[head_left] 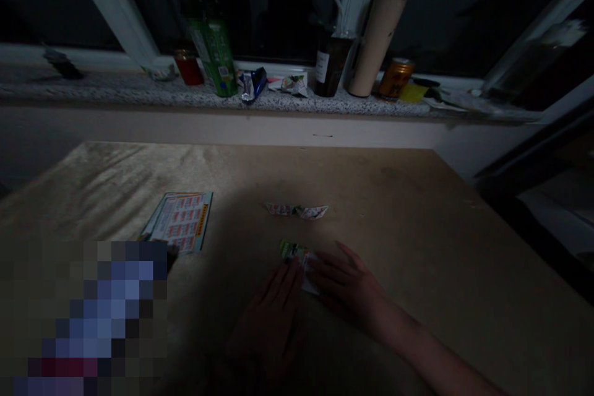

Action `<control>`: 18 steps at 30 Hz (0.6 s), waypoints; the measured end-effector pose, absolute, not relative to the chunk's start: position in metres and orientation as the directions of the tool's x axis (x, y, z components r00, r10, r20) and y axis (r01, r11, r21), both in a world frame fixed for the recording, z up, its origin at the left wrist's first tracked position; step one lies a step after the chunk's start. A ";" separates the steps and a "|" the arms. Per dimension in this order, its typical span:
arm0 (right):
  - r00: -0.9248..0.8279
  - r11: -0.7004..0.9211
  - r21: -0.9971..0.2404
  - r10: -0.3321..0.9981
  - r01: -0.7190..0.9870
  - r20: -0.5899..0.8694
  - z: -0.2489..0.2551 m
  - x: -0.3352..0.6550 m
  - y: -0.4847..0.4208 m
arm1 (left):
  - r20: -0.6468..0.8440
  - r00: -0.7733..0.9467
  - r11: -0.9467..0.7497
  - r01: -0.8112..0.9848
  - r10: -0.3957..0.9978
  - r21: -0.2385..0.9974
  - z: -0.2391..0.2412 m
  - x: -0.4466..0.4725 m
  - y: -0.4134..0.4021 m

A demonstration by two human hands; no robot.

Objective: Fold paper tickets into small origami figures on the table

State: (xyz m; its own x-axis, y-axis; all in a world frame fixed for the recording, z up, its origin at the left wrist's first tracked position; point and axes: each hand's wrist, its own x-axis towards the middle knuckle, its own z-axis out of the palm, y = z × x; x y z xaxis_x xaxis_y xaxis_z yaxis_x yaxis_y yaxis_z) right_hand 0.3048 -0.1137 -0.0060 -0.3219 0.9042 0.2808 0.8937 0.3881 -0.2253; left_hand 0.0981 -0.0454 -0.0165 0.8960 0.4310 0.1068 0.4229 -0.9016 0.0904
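A small sheet of paper (pixel 292 250), green printed on one part and white on another, lies on the table under my hands. My left hand (pixel 273 303) rests on its near left side with the fingers stretched out flat. From the right, my right hand (pixel 346 284) lies over the white part, fingers extended and the thumb apart. Much of the paper is covered, and the dim light hides finer detail. Just beyond it is a narrow folded paper strip (pixel 297 211) with a printed pattern, touched by neither hand.
Printed sheets (pixel 180 219) lie at the left of the table (pixel 371 179), near a blurred-out area. Along the windowsill (pixel 288 104) stand a green bottle (pixel 218 55), a dark cup with a straw (pixel 330 65), a tall pale flask (pixel 380 31) and an orange can (pixel 395 78).
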 end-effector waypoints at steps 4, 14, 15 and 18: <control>-0.329 0.392 -0.238 0.906 0.889 0.266 -0.005 0.307 -0.113 | -0.010 0.916 -0.901 0.398 0.402 0.171 -0.004 0.095 -0.045; -0.371 0.389 -0.377 0.920 0.840 0.122 0.005 0.316 -0.112 | -0.043 0.932 -0.891 0.358 0.361 0.278 0.002 0.085 -0.039; -0.373 0.384 -0.398 0.922 0.833 0.108 0.006 0.317 -0.111 | -0.040 0.934 -0.892 0.352 0.356 0.285 0.002 0.084 -0.040; -0.355 0.360 -0.459 0.929 0.812 0.101 0.011 0.319 -0.108 | -0.041 0.935 -0.886 0.349 0.353 0.305 0.004 0.084 -0.039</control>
